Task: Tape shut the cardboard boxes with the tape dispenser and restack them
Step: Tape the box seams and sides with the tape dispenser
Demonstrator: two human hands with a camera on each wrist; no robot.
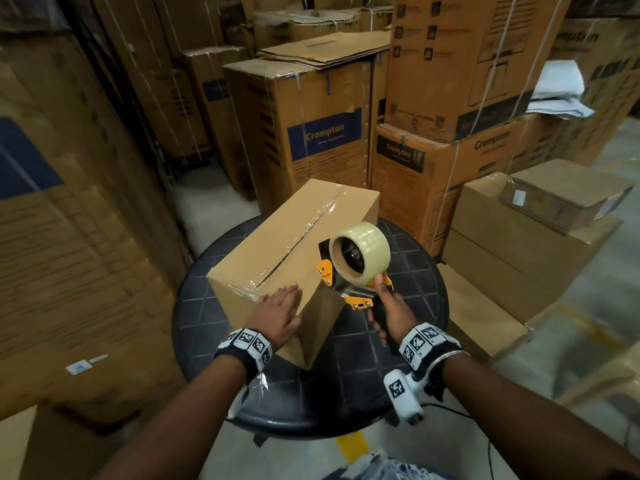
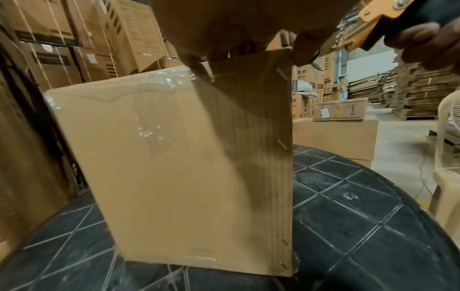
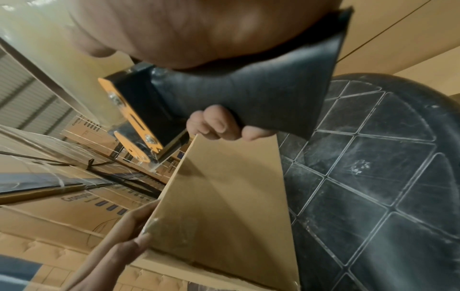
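Note:
A plain cardboard box [image 1: 277,244] stands on a round black table [image 1: 412,271]. Clear tape runs along its top seam and down the near end [image 2: 154,122]. My left hand [image 1: 280,306] lies flat with straight fingers on the box's near top corner, thumb over the side face. My right hand [image 1: 391,306] grips the black handle [image 3: 248,94] of an orange-and-black tape dispenser [image 1: 349,271] with a roll of clear tape [image 1: 363,252]. The dispenser is held beside the box's near right edge, at the height of its top.
Tall stacks of printed cartons [image 1: 311,126] stand close behind and on the left [image 1: 69,237]. To the right are lower plain boxes [image 1: 519,244] with a small box [image 1: 564,192] on top. A plastic chair [image 2: 445,157] is at the right.

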